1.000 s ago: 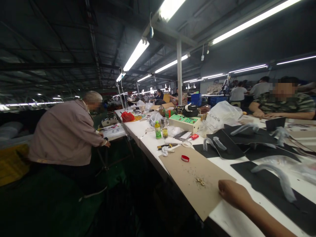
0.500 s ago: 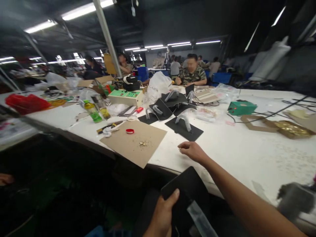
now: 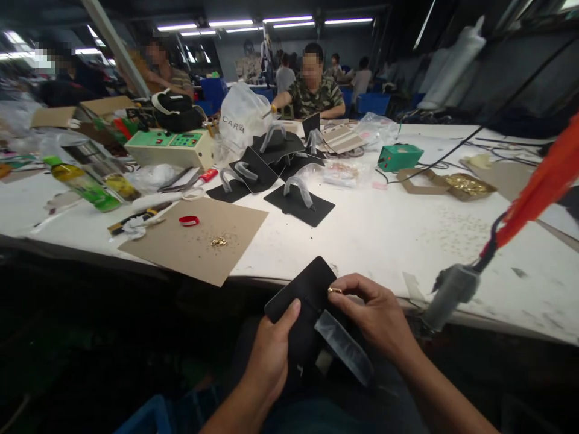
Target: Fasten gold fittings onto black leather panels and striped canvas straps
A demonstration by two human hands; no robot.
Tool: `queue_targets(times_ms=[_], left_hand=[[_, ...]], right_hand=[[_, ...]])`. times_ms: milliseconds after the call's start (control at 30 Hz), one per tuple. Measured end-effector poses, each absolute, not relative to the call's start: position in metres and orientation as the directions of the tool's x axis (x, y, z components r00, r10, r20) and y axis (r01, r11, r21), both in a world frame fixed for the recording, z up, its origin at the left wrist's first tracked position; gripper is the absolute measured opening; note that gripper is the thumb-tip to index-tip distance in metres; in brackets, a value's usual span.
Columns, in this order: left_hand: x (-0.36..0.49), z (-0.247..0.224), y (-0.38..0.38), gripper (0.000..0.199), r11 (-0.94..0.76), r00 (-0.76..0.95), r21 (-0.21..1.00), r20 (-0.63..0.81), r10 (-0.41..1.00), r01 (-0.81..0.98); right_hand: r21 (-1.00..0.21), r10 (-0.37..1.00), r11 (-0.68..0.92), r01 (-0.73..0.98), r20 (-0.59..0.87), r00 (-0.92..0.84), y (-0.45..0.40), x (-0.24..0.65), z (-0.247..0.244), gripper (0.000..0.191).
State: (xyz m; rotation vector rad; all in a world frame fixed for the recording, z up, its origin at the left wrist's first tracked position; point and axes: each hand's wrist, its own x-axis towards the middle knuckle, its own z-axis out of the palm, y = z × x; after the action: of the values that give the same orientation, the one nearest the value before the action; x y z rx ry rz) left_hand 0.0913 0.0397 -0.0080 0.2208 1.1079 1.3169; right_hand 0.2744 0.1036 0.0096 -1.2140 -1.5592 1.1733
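My left hand [image 3: 274, 346] grips the left side of a black panel [image 3: 302, 289], thumb on top, below the table's front edge. A handle wrapped in clear plastic [image 3: 344, 346] is attached to this panel. Between the thumb and forefinger of my right hand [image 3: 373, 307] is a small gold-coloured metal piece [image 3: 335, 290], held close to the panel's upper right edge. Several similar small gold pieces [image 3: 219, 242] lie on a brown cardboard sheet [image 3: 194, 235] on the table, beside a red ring [image 3: 189, 220].
Black panels with wrapped handles [image 3: 301, 202] lie mid-table. A green box [image 3: 400, 157] and a tray of gold parts [image 3: 468, 185] are at the right. A grey tool [image 3: 452, 295] hangs near the front edge. A person [image 3: 314, 90] sits opposite.
My right hand has moved from above the table to the panel with the small gold piece. My left hand still holds the panel, and the view has shifted right and down.
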Motion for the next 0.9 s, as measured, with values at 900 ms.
queue_targets(times_ms=[900], left_hand=[[0.103, 0.018, 0.008, 0.056, 0.193, -0.194, 0.98, -0.181, 0.964, 0.044]], right_hand=[[-0.725, 0.833, 0.523, 0.448, 0.546, -0.09, 0.055, 0.255, -0.008, 0.013]])
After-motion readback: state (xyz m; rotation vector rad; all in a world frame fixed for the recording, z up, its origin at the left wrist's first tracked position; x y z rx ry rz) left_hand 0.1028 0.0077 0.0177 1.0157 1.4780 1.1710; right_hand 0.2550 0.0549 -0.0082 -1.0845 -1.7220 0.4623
